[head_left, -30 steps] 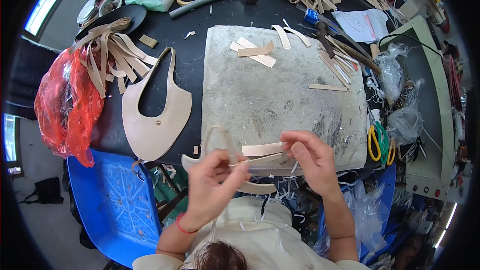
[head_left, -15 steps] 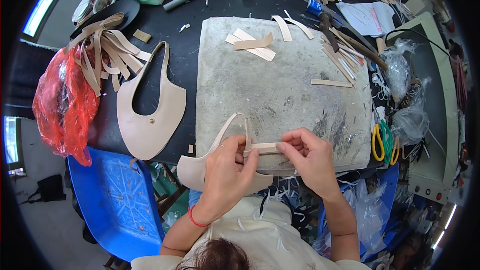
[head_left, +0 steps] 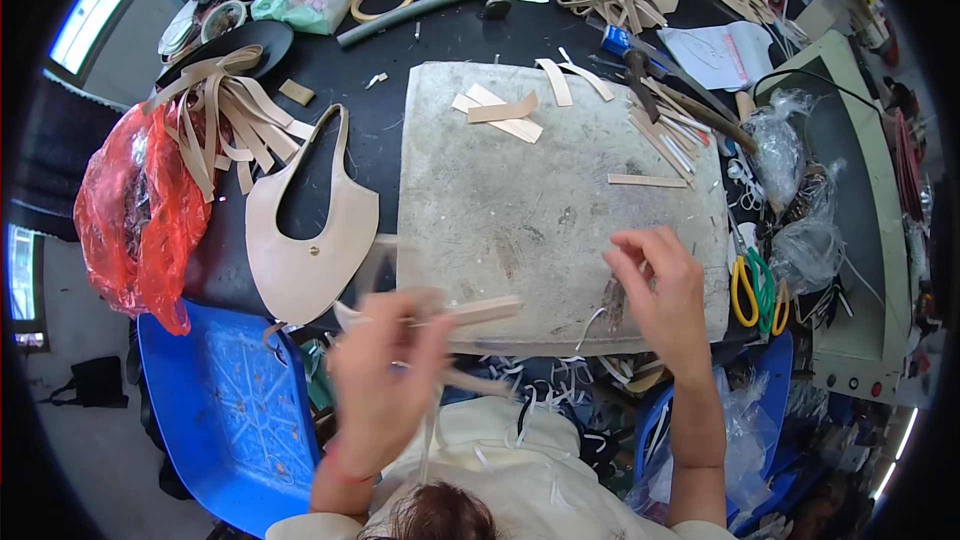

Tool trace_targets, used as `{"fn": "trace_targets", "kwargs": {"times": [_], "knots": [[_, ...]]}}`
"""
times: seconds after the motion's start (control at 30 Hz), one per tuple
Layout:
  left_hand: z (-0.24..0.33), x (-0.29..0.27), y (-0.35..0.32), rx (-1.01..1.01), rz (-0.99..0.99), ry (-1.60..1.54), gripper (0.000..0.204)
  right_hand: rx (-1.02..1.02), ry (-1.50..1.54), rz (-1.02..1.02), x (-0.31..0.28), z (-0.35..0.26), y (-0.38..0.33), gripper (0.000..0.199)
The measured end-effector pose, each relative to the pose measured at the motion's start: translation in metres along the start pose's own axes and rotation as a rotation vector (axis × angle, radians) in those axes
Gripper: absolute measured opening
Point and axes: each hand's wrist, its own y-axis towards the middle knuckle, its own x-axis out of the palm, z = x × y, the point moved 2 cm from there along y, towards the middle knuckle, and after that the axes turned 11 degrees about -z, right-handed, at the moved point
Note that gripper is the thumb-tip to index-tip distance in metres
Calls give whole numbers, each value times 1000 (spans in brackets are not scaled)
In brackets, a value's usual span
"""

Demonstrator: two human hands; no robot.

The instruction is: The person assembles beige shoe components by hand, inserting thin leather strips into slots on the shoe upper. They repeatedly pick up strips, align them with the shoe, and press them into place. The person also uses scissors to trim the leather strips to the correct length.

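Observation:
My left hand (head_left: 385, 380) is blurred with motion at the near edge of the grey work slab (head_left: 560, 200). It grips a tan leather piece (head_left: 480, 312) with a strip sticking out to the right. Over the slab's near right part hovers my right hand (head_left: 660, 295), fingers loosely curled, holding nothing that I can make out. A second tan leather cut-out (head_left: 310, 240), shaped like a shoe upper, lies flat on the black table to the left of the slab.
Loose tan strips (head_left: 505, 112) lie on the slab's far part, and a bundle of strips (head_left: 225, 115) lies at the left. A red plastic bag (head_left: 135, 220) hangs at the table's left edge. Green and yellow scissors (head_left: 755, 285) lie right of the slab. A blue stool (head_left: 225, 410) stands below.
Both hands held the leather piece together on the slab's near edge. My right hand has let go and lifted right; my left hand has pulled the piece down and left toward me.

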Motion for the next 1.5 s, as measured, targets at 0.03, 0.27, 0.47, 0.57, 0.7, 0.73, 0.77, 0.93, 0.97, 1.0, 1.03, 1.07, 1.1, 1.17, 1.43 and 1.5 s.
{"fn": "trace_targets", "kwargs": {"times": [0.03,0.27,0.47,0.57,0.7,0.73,0.77,0.93,0.97,1.0,1.03,1.07,1.1,1.17,1.43,1.5], "knots": [[18,-20,-3,-13,102,-12,18,0,-8,24,-4,6,7,14],[64,-71,26,390,-426,709,21,-30,-184,202,-46,70,49,13],[6,-57,43,395,-597,925,19,-216,-283,115,-33,79,55,12],[18,-45,30,272,-318,646,27,-225,-250,168,-26,95,55,11],[24,-8,17,468,-453,284,31,-229,-224,262,-20,73,48,14],[21,4,18,429,-488,176,28,-190,-69,211,-13,49,39,16],[16,16,19,389,-523,66,25,-258,-27,123,-6,22,27,17],[-17,51,25,30,-489,-571,20,-223,340,-59,32,-33,-25,19],[-15,54,26,-7,-491,-660,18,-153,445,-66,33,-31,-29,19],[-11,54,26,-29,-505,-655,14,-160,418,-73,33,-31,-31,15],[-11,54,25,-30,-497,-629,14,-183,375,-53,33,-33,-32,15],[-13,55,23,-30,-488,-607,14,-207,327,-34,34,-34,-33,15],[-13,55,22,-29,-480,-586,14,-231,280,-15,34,-35,-33,15],[-13,56,22,-56,-421,-635,13,-299,196,10,38,-37,-34,23],[-20,55,10,1,-276,-430,6,-589,-257,-13,32,-45,-32,33],[-16,59,11,116,-229,-303,5,-578,-225,-17,33,-43,-31,33]]}}
